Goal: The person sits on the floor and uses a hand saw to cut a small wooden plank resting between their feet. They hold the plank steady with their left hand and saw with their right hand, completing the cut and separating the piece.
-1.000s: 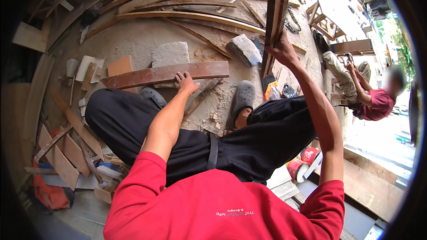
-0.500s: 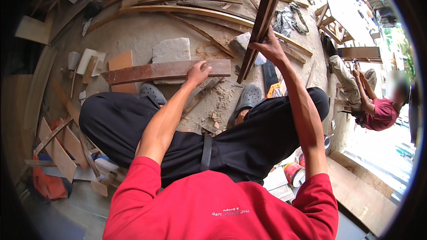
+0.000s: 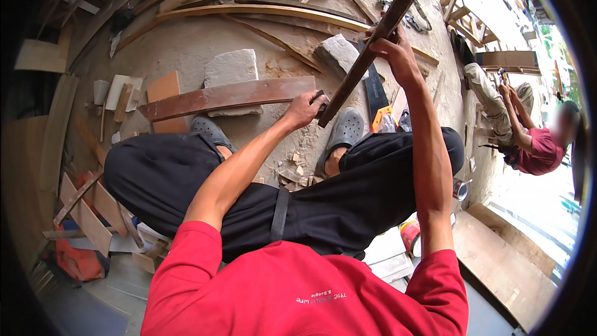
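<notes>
My right hand (image 3: 396, 56) is wrapped round a long dark-brown wooden strip (image 3: 356, 78), held slanting with its upper end out past the top of the picture. Close to the strip's lower end is my left hand (image 3: 303, 111), its fingers closed; a small dark piece shows at the fingertips, too little of it to name. Under and beside that hand lies a reddish-brown board (image 3: 230, 98). The board rests across a pale stone block (image 3: 231, 70) and an orange-tan tile-like piece (image 3: 163, 87).
A handsaw (image 3: 375, 96) with an orange handle lies right of my right shoe. Another pale block (image 3: 339, 55) sits beyond the strip. Long timber strips (image 3: 261, 11) cover the far floor, and wood scraps (image 3: 87, 211) lie at left. A person (image 3: 528, 137) works at the right.
My left hand has moved right, off the board to the strip's lower end. The strip has been turned to show a narrower face, its upper end now past the picture's edge.
</notes>
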Available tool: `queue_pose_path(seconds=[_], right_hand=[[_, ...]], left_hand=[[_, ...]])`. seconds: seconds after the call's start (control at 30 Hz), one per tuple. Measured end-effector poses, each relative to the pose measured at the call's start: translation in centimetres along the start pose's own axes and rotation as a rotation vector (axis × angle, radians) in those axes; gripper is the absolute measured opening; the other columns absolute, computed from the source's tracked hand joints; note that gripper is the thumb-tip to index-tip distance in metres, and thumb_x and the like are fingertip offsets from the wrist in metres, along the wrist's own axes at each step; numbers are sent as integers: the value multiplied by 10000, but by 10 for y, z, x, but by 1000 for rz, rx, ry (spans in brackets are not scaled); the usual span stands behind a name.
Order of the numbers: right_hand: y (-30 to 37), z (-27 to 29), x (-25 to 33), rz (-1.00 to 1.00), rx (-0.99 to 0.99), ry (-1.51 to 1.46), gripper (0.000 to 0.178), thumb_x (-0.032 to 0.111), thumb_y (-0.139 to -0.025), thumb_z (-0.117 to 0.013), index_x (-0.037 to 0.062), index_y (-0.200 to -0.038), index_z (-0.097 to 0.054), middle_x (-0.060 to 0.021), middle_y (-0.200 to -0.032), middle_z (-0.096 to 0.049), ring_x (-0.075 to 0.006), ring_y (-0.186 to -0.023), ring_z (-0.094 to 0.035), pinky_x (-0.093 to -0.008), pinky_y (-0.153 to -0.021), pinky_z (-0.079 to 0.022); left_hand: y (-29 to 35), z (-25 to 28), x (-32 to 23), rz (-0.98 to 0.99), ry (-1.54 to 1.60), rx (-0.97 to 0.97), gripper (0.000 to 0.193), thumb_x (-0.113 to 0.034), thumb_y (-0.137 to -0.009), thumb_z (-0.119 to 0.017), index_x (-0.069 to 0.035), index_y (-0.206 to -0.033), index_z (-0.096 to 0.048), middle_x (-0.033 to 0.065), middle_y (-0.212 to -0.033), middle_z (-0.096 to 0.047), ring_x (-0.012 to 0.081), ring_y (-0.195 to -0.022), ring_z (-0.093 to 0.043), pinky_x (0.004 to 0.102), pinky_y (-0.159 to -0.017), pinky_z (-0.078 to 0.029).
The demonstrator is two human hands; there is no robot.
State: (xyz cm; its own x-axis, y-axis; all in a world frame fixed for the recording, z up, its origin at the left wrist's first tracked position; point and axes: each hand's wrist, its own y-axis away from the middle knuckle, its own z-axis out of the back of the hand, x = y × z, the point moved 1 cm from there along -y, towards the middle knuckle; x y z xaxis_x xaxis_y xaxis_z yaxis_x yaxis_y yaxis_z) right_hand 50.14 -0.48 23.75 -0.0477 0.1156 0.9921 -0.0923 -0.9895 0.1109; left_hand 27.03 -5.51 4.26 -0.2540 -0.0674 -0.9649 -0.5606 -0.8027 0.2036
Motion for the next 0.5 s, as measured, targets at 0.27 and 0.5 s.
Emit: queue_pose_path(seconds=[0.27, 0.5], right_hand=[[14, 51, -8, 16, -147, -60, 484, 95, -768, -684, 24, -1177, -436, -130, -1047, -636, -233, -946, -650, -390, -867, -522], [19, 75, -29, -29, -312, 99, 445, 129, -759, -677, 42, -1140, -465, -103, -1013, -625, -214, -934, -628, -392, -856, -499]], left_hand=[[-11, -20, 56, 218, 170, -306, 272, -245, -997, -483, -42, -922, -648, 43, -769, -633, 122, -721, -566, 309, -687, -470], [29, -17, 108, 301, -544, 457, 492, -518, -923, -529, -65, -1045, -678, 221, -990, -685, 377, -942, -645, 452, -838, -486]])
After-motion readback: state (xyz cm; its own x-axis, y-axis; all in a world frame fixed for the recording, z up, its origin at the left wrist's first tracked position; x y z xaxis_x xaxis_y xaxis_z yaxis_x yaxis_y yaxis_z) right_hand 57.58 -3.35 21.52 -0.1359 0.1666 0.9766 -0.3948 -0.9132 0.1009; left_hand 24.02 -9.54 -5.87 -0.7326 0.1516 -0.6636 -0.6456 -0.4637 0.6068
